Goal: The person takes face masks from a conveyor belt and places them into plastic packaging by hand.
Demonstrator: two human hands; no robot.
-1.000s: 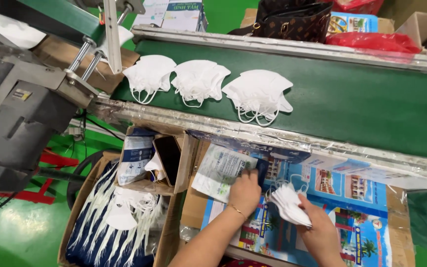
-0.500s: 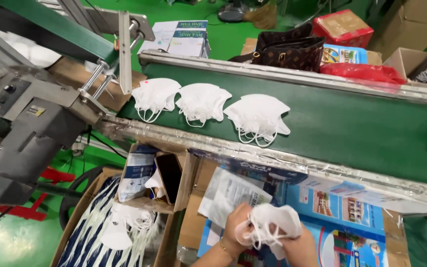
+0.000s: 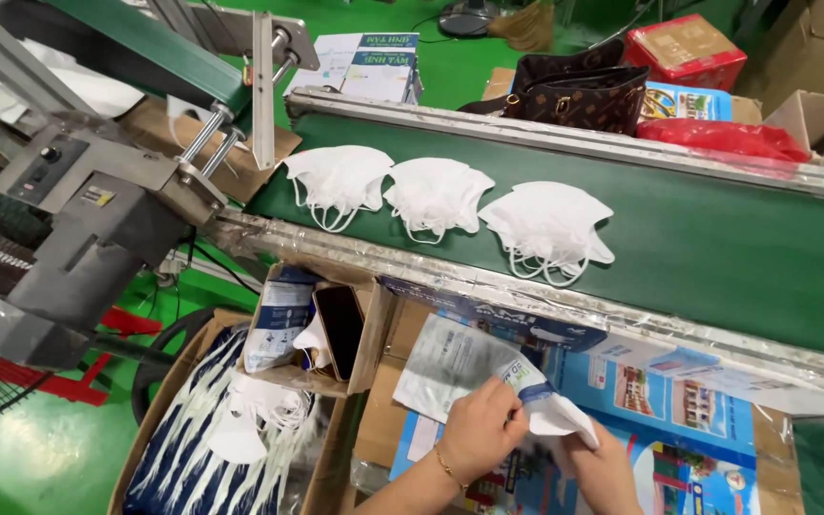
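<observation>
At nine o'clock the grey metal machine housing (image 3: 88, 238) slopes down over a glossy green floor (image 3: 30, 458), its angled plates dull and boxy, with two bright steel rods at its upper edge. Below it, at seven o'clock, an open cardboard carton (image 3: 159, 420) holds dark blue packets and loose white masks, soft and crumpled. Just right of that sits a smaller cardboard box (image 3: 364, 334) with a dark phone (image 3: 340, 329) standing upright in it beside a pale blue pouch.

Across the middle runs the green conveyor belt (image 3: 717, 257), matte and flat, edged by a shiny metal rail. Three white folded masks (image 3: 436, 195) lie on it in a row from eleven to twelve o'clock, fabric domed, ear loops trailing toward me.

At six o'clock my left hand (image 3: 479, 429), a thin gold bracelet at its wrist, is pinched shut on the mouth of a flat printed plastic bag (image 3: 455, 362) that lies over a colourful printed carton (image 3: 698, 429). My right hand (image 3: 612, 467), touching the left, grips a white mask (image 3: 560, 417) at the bag's opening; how far it sits inside I cannot tell.

At one o'clock, beyond the belt, stand a brown patterned handbag (image 3: 574, 91), a red box (image 3: 684, 48) and plain cardboard cartons.
</observation>
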